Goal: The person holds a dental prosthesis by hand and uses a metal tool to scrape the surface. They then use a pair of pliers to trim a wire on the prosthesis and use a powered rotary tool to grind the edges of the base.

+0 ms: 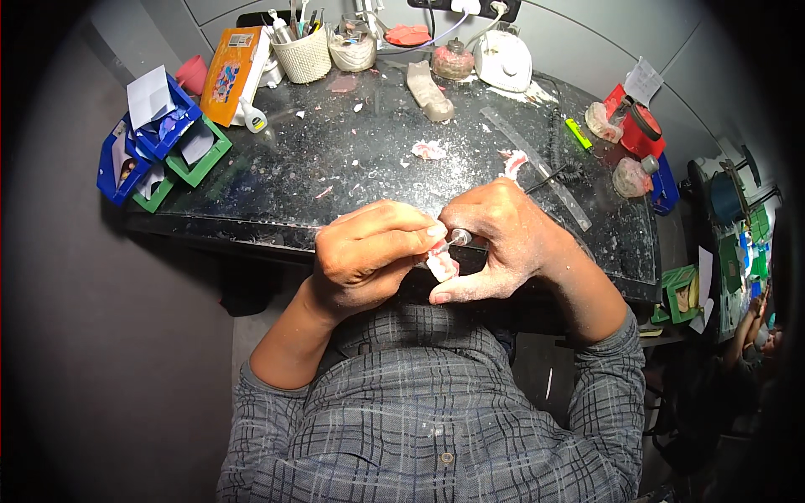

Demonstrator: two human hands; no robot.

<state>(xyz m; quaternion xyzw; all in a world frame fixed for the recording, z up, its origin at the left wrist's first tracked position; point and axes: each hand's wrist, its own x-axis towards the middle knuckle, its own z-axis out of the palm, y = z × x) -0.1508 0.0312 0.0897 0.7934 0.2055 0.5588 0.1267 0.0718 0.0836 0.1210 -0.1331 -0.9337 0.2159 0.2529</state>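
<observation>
Just over the table's near edge, my left hand (365, 251) pinches a small pink-and-white denture (443, 263) between thumb and fingers. My right hand (507, 239), dusted with white powder, is wrapped round a handpiece; its metal nose (459, 238) points left at the denture. Whether the tip touches it I cannot tell. The right thumb is stretched out below the denture. Most of the handpiece is hidden by my fingers, and a dark cord (549, 178) runs behind that hand. Beyond my hands lie two more pink-and-white pieces, one in the middle (428, 150) and one farther right (514, 163).
White dust and chips cover the black table (277, 180). A clear ruler (537, 163) and a green marker (578, 133) lie right. Blue and green trays (201, 155) stand left, a tool cup (303, 57) at the back, plaster models (633, 178) far right. Another person (759, 335) sits at the right edge.
</observation>
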